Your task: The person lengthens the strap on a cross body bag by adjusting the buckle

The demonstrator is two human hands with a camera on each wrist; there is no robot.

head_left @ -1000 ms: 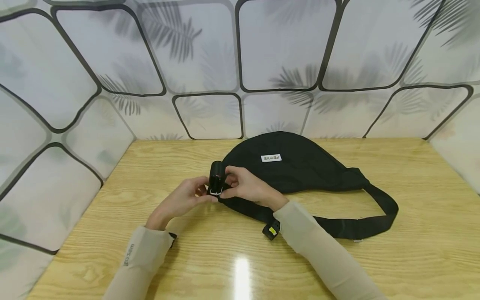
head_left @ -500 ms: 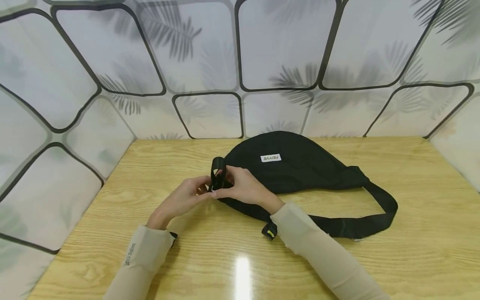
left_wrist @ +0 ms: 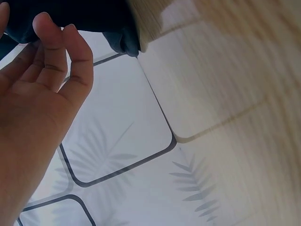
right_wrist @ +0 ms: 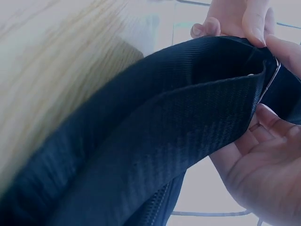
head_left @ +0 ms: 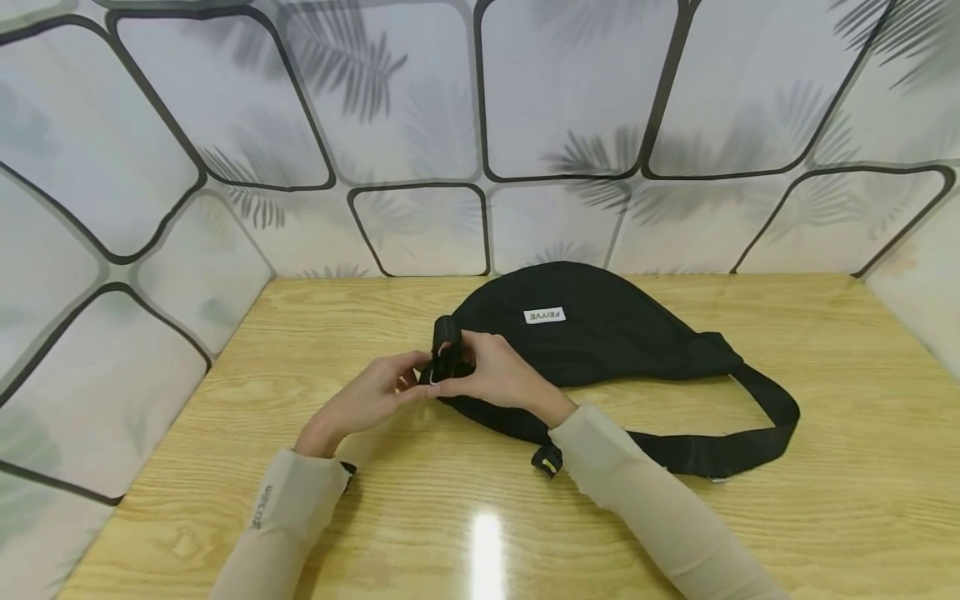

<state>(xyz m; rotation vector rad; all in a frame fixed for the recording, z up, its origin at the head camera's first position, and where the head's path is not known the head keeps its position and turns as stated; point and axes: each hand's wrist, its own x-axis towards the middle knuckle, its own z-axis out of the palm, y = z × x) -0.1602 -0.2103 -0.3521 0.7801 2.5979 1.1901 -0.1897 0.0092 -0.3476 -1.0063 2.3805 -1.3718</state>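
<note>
A black waist bag (head_left: 585, 333) with a small white label lies on the table, its belt strap (head_left: 727, 457) curving out to the right and along the front. At the bag's left end, a folded loop of strap (head_left: 445, 333) stands up between the two hands. My left hand (head_left: 367, 400) pinches the strap end from the left. My right hand (head_left: 506, 379) holds the loop from the right, its thumb by a thin metal buckle (right_wrist: 271, 82). Close up in the right wrist view, the doubled webbing (right_wrist: 160, 127) runs through this buckle. Fingers cover part of the buckle.
The light wooden table (head_left: 420, 508) has patterned fabric walls (head_left: 420, 229) at its back and sides. A small black device (head_left: 547, 461) with a yellow mark sits by the right cuff. A zipper (right_wrist: 157, 205) shows beneath the webbing in the right wrist view.
The upright strap loop has tilted and shifted slightly right. My right thumb has moved left over the metal buckle. My left hand has barely moved.
</note>
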